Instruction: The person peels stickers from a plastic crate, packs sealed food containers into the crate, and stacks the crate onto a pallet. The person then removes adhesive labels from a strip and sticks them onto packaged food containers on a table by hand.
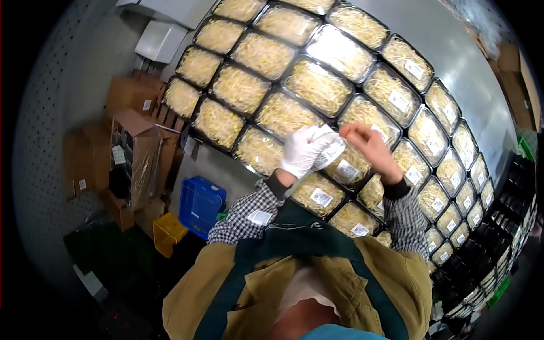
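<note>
Black trays of pale bean sprouts [320,85] under clear film lie in close rows on a metal table. My left hand [303,150], in a white glove, is closed on a roll of white labels [330,152], held above the trays. Bare, my right hand [371,148] is just right of the roll, its fingers bent towards the roll's upper edge; whether a label is between the fingertips is too small to tell. Trays on the right and near me carry white printed labels [321,197]; those at the upper left show none. A white label [259,217] is on my left sleeve.
Left of the table are a blue crate [202,205], a yellow bin [169,232] and open cardboard boxes [133,161]. Stacks of black trays [504,209] stand at the right. Another cardboard box [513,85] is at the upper right.
</note>
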### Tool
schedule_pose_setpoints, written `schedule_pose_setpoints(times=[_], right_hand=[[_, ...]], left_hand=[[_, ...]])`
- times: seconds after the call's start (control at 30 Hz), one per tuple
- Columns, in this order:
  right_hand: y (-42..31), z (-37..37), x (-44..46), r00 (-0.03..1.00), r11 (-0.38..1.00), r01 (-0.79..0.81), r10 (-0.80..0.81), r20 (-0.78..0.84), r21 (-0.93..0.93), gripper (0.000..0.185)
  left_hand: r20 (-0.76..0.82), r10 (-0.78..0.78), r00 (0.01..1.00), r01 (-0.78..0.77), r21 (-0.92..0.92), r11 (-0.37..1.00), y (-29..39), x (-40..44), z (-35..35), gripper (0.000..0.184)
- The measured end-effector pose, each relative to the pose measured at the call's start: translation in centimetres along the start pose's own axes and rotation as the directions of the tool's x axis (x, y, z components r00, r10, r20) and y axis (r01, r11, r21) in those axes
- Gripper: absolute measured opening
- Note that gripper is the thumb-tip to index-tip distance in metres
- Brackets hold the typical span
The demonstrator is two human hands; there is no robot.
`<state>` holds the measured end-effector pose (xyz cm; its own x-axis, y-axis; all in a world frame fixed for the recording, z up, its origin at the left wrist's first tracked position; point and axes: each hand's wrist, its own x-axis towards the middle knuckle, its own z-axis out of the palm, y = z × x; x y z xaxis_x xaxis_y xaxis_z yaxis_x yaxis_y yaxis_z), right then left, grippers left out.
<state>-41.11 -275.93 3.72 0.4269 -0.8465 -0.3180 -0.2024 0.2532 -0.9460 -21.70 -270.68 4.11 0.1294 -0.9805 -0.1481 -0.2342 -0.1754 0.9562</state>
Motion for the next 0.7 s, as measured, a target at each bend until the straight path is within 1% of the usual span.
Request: schedule_pose_setpoints(times=[0.03, 0.1, 0.13, 0.17, 0.23, 0.27, 0.3, 0.33, 0.37, 0.4, 0.43, 0.47, 0.5, 0.53, 0.57, 0.6, 0.63, 0.67, 0.7], right_hand=[[-0.8, 2.2, -2.0, 0.997, 0.989, -0.053, 0.044, 0.071, 0.138, 0.023], [-0.6, 3.7, -4.1, 0.992, 0.986, -0.095, 0.106, -0.070, 0.135, 0.017], [0.0, 4.0, -4.6, 0.986, 0.997, 0.004, 0.010, -0.166, 0.081, 0.013], [0.4, 4.3, -5.1, 0.966, 0.997, 0.043, -0.026, -0.257, 0.062, 0.013], [0.9, 5.0, -5.9, 0.898, 0.994, 0.054, -0.005, -0.439, 0.099, 0.013], [1.4, 6.0, -6.2, 0.918, 0.999, 0.037, -0.048, -0.394, -0.035, 0.014], [2.2, 7.2, -6.7, 0.933, 0.985, 0.024, -0.083, -0.349, -0.172, 0.014], [2.9, 10.0, -7.1, 0.941, 0.985, -0.003, -0.055, -0.333, -0.172, 0.016], [4.2, 12.9, -6.9, 0.941, 0.969, 0.034, -0.113, -0.318, -0.244, 0.017], [3.6, 15.9, -6.3, 0.917, 0.919, 0.085, -0.224, -0.331, -0.386, 0.018], [3.7, 18.5, -5.3, 0.885, 0.856, 0.106, -0.314, -0.344, -0.506, 0.018], [3.7, 20.7, -4.2, 0.858, 0.803, 0.080, -0.358, -0.369, -0.591, 0.018], [4.4, 22.7, -3.2, 0.842, 0.773, 0.014, -0.351, -0.410, -0.634, 0.019], [4.9, 24.2, -2.4, 0.809, 0.683, -0.028, -0.414, -0.417, -0.730, 0.020], [5.5, 25.3, -1.8, 0.774, 0.580, -0.078, -0.477, -0.415, -0.811, 0.022], [6.3, 26.0, -1.7, 0.764, 0.504, -0.104, -0.512, -0.393, -0.857, 0.027], [6.2, 26.6, -1.9, 0.728, 0.504, -0.131, -0.535, -0.428, -0.854, 0.029], [6.1, 26.9, -1.8, 0.688, 0.502, -0.157, -0.563, -0.459, -0.850, 0.031], [6.0, 27.1, -1.7, 0.645, 0.503, -0.183, -0.587, -0.489, -0.845, 0.033]], left_hand=[[0.037, -0.055, 0.998, 0.060, -0.135, 0.989, 1.5, -0.3, -0.3, 0.040], [0.229, -0.103, 0.968, 0.071, 0.142, 0.987, 0.6, -1.0, -2.4, 0.023], [0.355, -0.107, 0.929, 0.088, 0.069, 0.994, 1.5, -1.5, -3.8, 0.026], [0.519, -0.198, 0.832, 0.192, 0.066, 0.979, 2.0, -2.2, -5.5, 0.024], [0.736, -0.108, 0.669, 0.101, 0.054, 0.993, -0.1, -3.5, -11.5, 0.019], [0.755, -0.059, 0.653, 0.208, -0.104, 0.973, -0.3, -4.3, -15.3, 0.017], [0.696, 0.081, 0.714, 0.123, -0.239, 0.963, -1.4, -4.9, -19.1, 0.017], [0.618, 0.220, 0.755, 0.023, -0.360, 0.933, -2.5, -5.6, -22.9, 0.018], [0.511, 0.223, 0.830, -0.004, -0.394, 0.919, -2.9, -6.6, -26.5, 0.020], [0.396, 0.222, 0.891, -0.039, -0.419, 0.907, -3.3, -7.8, -30.1, 0.023], [0.371, -0.015, 0.929, 0.185, -0.428, 0.885, -1.4, -8.8, -33.0, 0.024], [0.248, -0.014, 0.969, 0.130, -0.457, 0.880, -0.8, -9.8, -34.3, 0.024], [0.119, -0.019, 0.993, 0.074, -0.477, 0.876, -0.8, -10.6, -35.5, 0.025], [0.174, -0.035, 0.984, 0.114, -0.469, 0.876, -1.5, -11.0, -37.1, 0.020], [0.210, 0.068, 0.975, 0.028, -0.424, 0.905, -1.8, -10.8, -37.2, 0.018], [0.250, 0.166, 0.954, -0.061, -0.381, 0.923, -1.8, -10.2, -36.7, 0.016], [0.294, 0.257, 0.921, -0.150, -0.342, 0.928, -2.0, -9.8, -36.6, 0.015], [0.382, 0.152, 0.911, -0.058, -0.247, 0.967, -2.7, -9.7, -36.8, 0.014], [0.415, -0.014, 0.910, 0.103, -0.193, 0.976, -2.6, -9.9, -36.0, 0.014]])
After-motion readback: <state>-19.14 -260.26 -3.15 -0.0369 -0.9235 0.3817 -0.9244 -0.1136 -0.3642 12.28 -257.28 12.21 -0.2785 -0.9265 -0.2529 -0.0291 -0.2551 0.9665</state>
